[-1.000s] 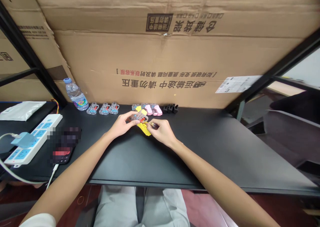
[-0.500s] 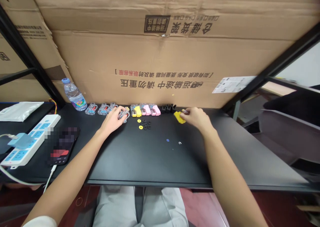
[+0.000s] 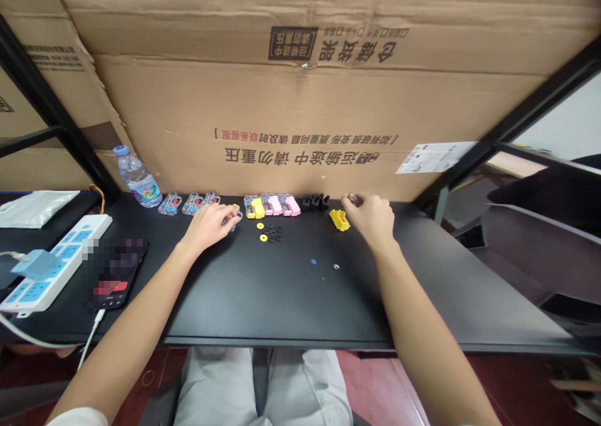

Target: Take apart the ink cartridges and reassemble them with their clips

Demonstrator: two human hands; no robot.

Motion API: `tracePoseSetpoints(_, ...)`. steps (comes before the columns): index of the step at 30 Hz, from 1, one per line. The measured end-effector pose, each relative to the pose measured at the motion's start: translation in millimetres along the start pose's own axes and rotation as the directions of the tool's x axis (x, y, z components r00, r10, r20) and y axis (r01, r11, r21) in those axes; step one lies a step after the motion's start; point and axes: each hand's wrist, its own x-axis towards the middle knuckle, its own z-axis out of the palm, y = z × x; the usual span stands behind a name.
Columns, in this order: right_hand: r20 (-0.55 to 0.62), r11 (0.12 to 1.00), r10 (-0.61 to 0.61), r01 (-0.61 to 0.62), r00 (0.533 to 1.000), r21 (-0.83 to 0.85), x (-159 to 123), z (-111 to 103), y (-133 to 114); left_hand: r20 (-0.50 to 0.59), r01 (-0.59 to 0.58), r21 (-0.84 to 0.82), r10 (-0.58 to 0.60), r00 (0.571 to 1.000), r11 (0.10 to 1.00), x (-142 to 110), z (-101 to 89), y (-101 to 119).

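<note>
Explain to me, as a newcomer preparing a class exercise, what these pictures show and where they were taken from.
There is no machine here: a person works with two bare hands. Every picture comes from one camera worn on the head, looking forward and down. On the black table lie black rings, yellow rings and a yellow part, with a bottle and phone towards the left. The left hand touches a partly hidden clear piece. The right hand holds a small item, too unclear to name.
</note>
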Motion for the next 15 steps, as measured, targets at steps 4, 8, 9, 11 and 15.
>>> tracePoseSetpoints(4,-0.031,0.988,-0.138,0.139,0.990,0.063,-13,9,-19,0.037,-0.055,-0.013,0.056,0.998,0.998,-3,11.2,-4)
tracePoseSetpoints(8,-0.102,0.900,-0.369,0.383,0.924,0.210,-36,23,-46,0.081,-0.085,-0.010,0.086,0.993,0.996,-4,28.5,-4)
tracePoseSetpoints(9,-0.115,0.854,-0.433,0.448,0.894,0.263,-43,25,-53,0.088,-0.095,-0.005,0.096,0.992,0.995,-3,32.4,-3)
tracePoseSetpoints(11,-0.110,0.755,-0.547,0.546,0.830,0.363,-58,30,-65,0.101,-0.134,0.003,0.133,0.986,0.991,0,38.3,3)
tracePoseSetpoints(15,-0.002,0.590,-0.749,0.668,0.663,0.455,-85,37,-84,0.120,-0.175,0.011,0.173,0.978,0.984,4,41.7,13)
